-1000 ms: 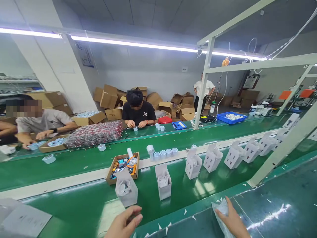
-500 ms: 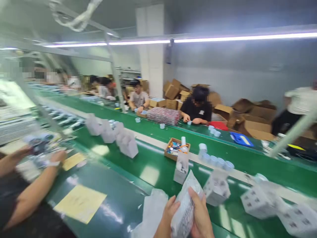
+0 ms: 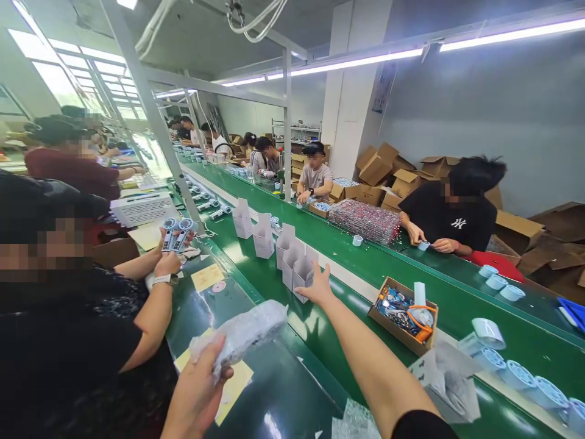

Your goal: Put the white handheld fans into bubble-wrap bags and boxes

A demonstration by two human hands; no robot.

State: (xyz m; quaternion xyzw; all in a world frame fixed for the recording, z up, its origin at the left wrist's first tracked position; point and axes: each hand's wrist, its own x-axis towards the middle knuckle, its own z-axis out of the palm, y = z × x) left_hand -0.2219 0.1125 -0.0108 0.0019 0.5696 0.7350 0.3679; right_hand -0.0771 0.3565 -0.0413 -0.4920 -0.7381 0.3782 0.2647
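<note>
My left hand (image 3: 201,381) grips one end of a long bubble-wrapped package (image 3: 249,334) above the dark green bench; the wrap hides what is inside. Stretched far forward, my right hand (image 3: 321,285) has its thumb and fingers spread around the near side of an open white carton (image 3: 292,271). Whether the fingertips touch it, I cannot tell. That carton stands upright in a row with several other open white cartons (image 3: 262,236) on the green conveyor belt (image 3: 338,332). Below my right forearm lies loose bubble wrap (image 3: 354,421).
A cardboard tray of small parts (image 3: 404,314) and a filled white carton (image 3: 445,384) stand right of my forearm. Light-blue round parts (image 3: 518,375) line the belt. At left a co-worker (image 3: 150,292) holds two handheld fans (image 3: 178,235). Yellow paper (image 3: 233,390) lies on the bench.
The view has turned left. The package, between both hands before, is now in my left hand alone. My right hand has let go and reached out to the row of white cartons.
</note>
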